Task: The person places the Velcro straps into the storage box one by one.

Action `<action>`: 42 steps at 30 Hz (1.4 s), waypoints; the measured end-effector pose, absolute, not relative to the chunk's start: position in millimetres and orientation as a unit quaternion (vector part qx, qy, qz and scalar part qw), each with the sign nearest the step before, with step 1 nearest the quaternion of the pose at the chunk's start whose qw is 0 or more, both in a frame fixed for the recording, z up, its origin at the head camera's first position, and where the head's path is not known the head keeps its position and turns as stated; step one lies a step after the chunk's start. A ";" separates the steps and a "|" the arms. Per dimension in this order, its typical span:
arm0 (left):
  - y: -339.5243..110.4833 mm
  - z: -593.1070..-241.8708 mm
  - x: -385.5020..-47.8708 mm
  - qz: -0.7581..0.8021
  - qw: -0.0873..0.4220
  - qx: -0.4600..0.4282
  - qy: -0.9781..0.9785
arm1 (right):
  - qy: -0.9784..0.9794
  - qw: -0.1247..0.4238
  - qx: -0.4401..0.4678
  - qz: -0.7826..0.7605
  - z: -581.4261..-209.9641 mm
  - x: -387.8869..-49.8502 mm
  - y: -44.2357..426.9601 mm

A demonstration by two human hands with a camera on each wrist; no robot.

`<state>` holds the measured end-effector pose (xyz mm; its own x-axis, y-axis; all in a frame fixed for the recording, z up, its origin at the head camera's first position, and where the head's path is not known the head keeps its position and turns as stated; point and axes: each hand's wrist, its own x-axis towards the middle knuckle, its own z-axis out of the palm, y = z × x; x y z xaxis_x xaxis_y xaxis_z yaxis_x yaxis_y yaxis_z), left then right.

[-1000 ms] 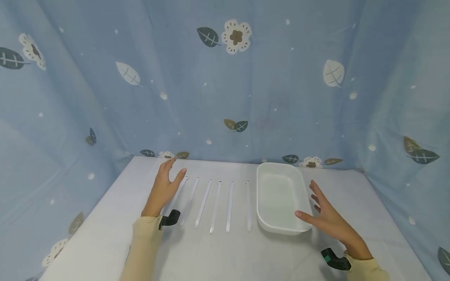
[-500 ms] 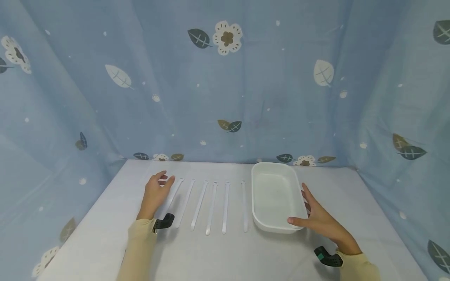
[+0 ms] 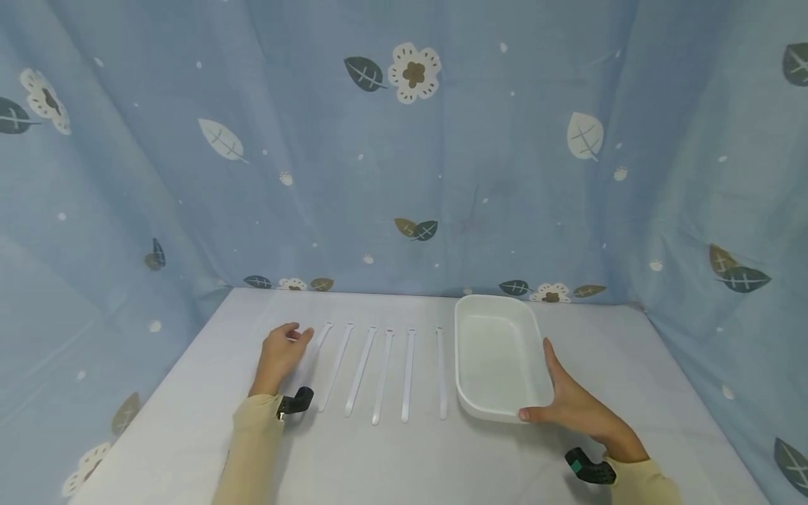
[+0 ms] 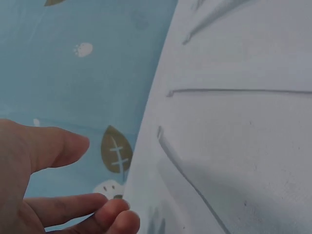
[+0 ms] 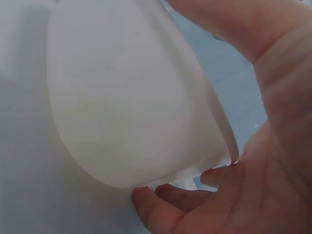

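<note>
I work in what seems a curtained-off space: a blue cloth, printed with leaves and flowers, hangs at the far side and also encloses the left and the right. A white table lies between. Whether this is home or workplace, I cannot tell.

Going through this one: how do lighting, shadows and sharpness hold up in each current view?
Head view: even light, soft shadow on the table beside the left sleeve, white strips low in contrast. Left wrist view: dimmer and greyer, the strips readable mostly by dark edges. Right wrist view: dim and soft, the white tub showing little surface detail. No harsh glare in any view.
</note>
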<state>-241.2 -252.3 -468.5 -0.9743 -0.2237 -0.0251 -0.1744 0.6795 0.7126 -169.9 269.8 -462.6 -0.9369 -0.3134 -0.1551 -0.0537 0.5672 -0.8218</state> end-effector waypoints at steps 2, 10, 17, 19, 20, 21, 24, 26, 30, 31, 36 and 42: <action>-253.7 -469.7 -241.1 -0.380 0.031 0.111 -0.918 | 0.870 0.147 -0.108 -0.459 -462.8 -169.2 269.5; -256.7 -475.8 -241.4 -0.365 0.015 0.115 -0.924 | 0.870 0.145 -0.097 -0.460 -467.4 -171.1 268.0; -258.1 -479.2 -237.6 -0.363 0.011 0.125 -0.923 | 0.868 0.126 -0.089 -0.471 -472.2 -172.7 264.0; -257.8 -478.9 -236.8 -0.364 0.009 0.123 -0.923 | 0.867 0.121 -0.088 -0.475 -473.4 -173.4 263.4; -257.8 -479.0 -237.0 -0.364 0.008 0.123 -0.923 | 0.867 0.120 -0.087 -0.477 -474.0 -174.0 263.3; -257.4 -478.8 -236.8 -0.364 0.006 0.123 -0.923 | 0.865 0.119 -0.085 -0.480 -474.7 -174.5 263.2; -256.7 -478.1 -236.2 -0.364 0.001 0.128 -0.923 | 0.863 0.117 -0.082 -0.484 -476.8 -175.9 263.3; -256.9 -478.2 -236.0 -0.362 -0.001 0.130 -0.923 | 0.861 0.116 -0.081 -0.489 -478.0 -176.3 263.4; -257.2 -478.8 -235.7 -0.362 -0.002 0.129 -0.923 | 0.858 0.101 -0.091 -0.496 -480.3 -175.5 262.8; -256.9 -478.9 -235.9 -0.362 -0.004 0.130 -0.923 | 0.857 0.098 -0.094 -0.497 -480.5 -175.3 262.5; -254.2 -478.7 -238.2 -0.364 -0.013 0.126 -0.923 | 0.863 0.099 -0.087 -0.488 -479.0 -174.9 262.3; -252.9 -477.0 -240.5 -0.365 -0.018 0.118 -0.923 | 0.864 0.102 -0.080 -0.486 -480.0 -175.5 263.0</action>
<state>-240.5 -252.9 -477.0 -0.9715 -0.2047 -0.1198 -0.2313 0.7056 0.6698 -175.5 263.0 -480.0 -0.9663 -0.2382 -0.0978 -0.0399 0.5138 -0.8570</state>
